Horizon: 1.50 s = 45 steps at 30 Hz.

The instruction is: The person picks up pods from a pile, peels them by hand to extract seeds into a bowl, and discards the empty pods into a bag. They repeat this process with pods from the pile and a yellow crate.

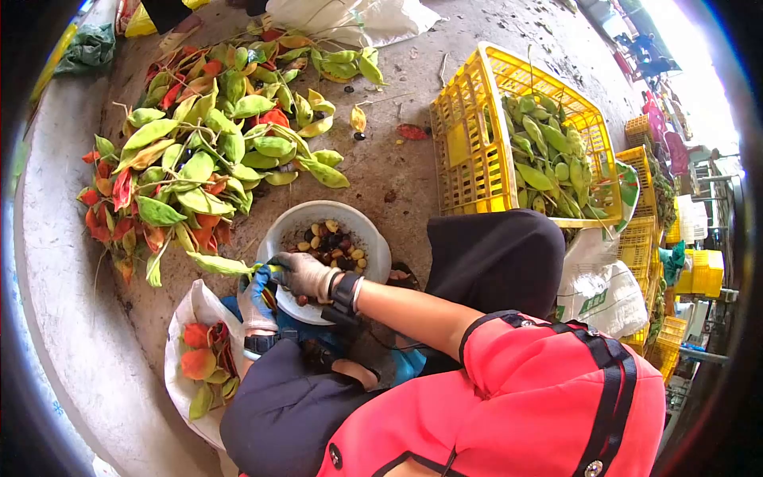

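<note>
My left hand (256, 302), in a blue and white glove, is closed around a long green seed pod (218, 263) that points left. My right hand (306, 275), in a grey-white glove, pinches at a yellow-green bit by the pod's near end; its fingertips partly hide it. Both hands meet over the left rim of a white basin (373, 238). Inside the basin lie pale and dark brown seeds (334, 242). Beyond my left hand spreads a large heap of green and red-orange pods (203, 159) on the ground.
A white sack (183, 334) with red and green husks (199, 364) stands beside my left knee. At the right, a yellow crate (474, 135) holds green pods (548, 151). White bags (600, 298) and stacked yellow crates (638, 242) stand farther right. A white sheet (358, 22) lies at the top.
</note>
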Motion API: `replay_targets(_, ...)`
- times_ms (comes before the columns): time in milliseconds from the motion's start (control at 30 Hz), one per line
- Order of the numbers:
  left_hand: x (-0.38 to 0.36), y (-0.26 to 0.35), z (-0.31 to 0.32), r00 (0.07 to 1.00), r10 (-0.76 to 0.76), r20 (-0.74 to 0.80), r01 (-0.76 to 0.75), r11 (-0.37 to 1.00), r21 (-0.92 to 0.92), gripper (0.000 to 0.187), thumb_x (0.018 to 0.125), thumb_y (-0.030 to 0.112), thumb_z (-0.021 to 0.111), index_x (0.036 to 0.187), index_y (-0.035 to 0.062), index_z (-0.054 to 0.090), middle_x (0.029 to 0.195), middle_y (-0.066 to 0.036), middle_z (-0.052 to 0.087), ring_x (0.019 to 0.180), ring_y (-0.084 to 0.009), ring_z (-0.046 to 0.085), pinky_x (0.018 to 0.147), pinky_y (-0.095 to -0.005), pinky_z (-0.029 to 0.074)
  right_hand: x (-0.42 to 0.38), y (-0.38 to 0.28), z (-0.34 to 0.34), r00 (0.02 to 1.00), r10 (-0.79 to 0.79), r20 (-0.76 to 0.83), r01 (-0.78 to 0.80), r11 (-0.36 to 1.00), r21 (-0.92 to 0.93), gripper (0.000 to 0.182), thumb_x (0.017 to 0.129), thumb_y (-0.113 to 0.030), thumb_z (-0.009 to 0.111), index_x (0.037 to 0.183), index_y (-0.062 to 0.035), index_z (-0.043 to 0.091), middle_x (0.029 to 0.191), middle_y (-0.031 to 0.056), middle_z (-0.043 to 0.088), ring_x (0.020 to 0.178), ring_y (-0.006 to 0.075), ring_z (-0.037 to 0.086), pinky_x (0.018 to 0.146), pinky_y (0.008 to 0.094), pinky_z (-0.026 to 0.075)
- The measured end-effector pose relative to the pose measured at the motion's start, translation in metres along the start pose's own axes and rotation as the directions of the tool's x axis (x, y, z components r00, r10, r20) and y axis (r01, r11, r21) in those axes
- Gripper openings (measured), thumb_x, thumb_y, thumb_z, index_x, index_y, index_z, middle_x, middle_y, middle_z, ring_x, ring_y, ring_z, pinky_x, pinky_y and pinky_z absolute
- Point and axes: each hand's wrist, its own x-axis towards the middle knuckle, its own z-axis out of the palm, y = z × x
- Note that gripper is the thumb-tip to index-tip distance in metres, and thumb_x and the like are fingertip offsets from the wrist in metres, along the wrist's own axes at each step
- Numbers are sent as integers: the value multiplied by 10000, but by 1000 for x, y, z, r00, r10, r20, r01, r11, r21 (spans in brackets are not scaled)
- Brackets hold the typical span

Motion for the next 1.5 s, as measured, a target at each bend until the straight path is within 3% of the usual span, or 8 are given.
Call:
replay_targets(233, 2, -12, 3, 984, 103, -146, -79, 984, 160, 73, 856, 116, 691, 890, 68, 647, 765, -14, 600, 661, -112, 585, 597, -238, 475, 20, 37, 31, 920, -195, -340, 130, 970, -204, 276, 886, -237, 603, 1089, -57, 656, 999, 229, 657, 1001, 404, 610, 851, 447, 485)
replay_targets(433, 2, -6, 26, 956, 276, -101, -275, 961, 19, 107, 840, 81, 662, 915, 5, 675, 822, -38, 652, 707, -130, 616, 628, -261, 491, 35, 45, 27, 895, -244, -374, 176, 962, -206, 300, 925, -214, 558, 1143, -14, 608, 906, 208, 672, 860, 352, 656, 760, 396, 511)
replay_targets(533, -9, 7, 26, 979, 203, -29, -199, 976, 93, 150, 849, 104, 671, 937, -17, 653, 842, -55, 651, 728, -141, 624, 676, -264, 506, 46, 68, 17, 980, -161, -117, 193, 915, 354, 398, 984, -350, 499, 1264, -68, 512, 691, 18, 545, 485, 74, 465, 406, 237, 391)
replay_targets(833, -6, 12, 12, 998, 21, -55, -11, 984, 178, 270, 919, 302, 630, 1002, 45, 637, 841, -8, 599, 735, -117, 572, 636, -248, 472, 35, 0, -20, 958, -75, 277, 204, 855, -477, 365, 921, -319, 601, 1084, 7, 573, 976, 231, 662, 906, 362, 650, 781, 405, 499)
replay_targets(967, -14, 19, 31, 996, 63, -60, -39, 942, 334, 225, 925, 260, 605, 962, 43, 648, 817, -4, 605, 706, -109, 580, 617, -240, 478, 37, 17, -9, 951, 25, 307, 91, 929, -358, 350, 917, -312, 606, 1046, 13, 596, 917, 205, 669, 838, 320, 649, 747, 401, 491)
replay_targets(1133, -7, 16, 31, 985, -69, -158, 43, 986, -163, 161, 884, 248, 612, 921, 96, 649, 736, 31, 538, 623, -97, 542, 571, -241, 473, 27, 34, 30, 894, -434, -112, 404, 888, -221, 338, 912, -307, 618, 979, 23, 593, 777, 172, 644, 725, 259, 613, 658, 381, 472)
replay_targets(1333, -15, 23, 44, 983, 33, -179, -49, 995, -90, 182, 891, 263, 593, 886, 86, 635, 756, 19, 540, 693, -111, 550, 655, -254, 473, 14, 25, 50, 915, -257, -310, 276, 961, 17, 554, 834, -507, 641, 1045, 5, 614, 878, 246, 658, 859, 342, 655, 756, 433, 493)
replay_targets(1500, 2, 7, 25, 992, 30, -126, -2, 976, 220, 327, 874, 321, 655, 985, 14, 669, 835, -15, 603, 769, -140, 561, 726, -276, 460, 25, 8, -2, 983, 31, 178, 0, 984, -175, 327, 861, -283, 644, 1022, -3, 594, 722, 108, 660, 549, 172, 651, 513, 332, 522)
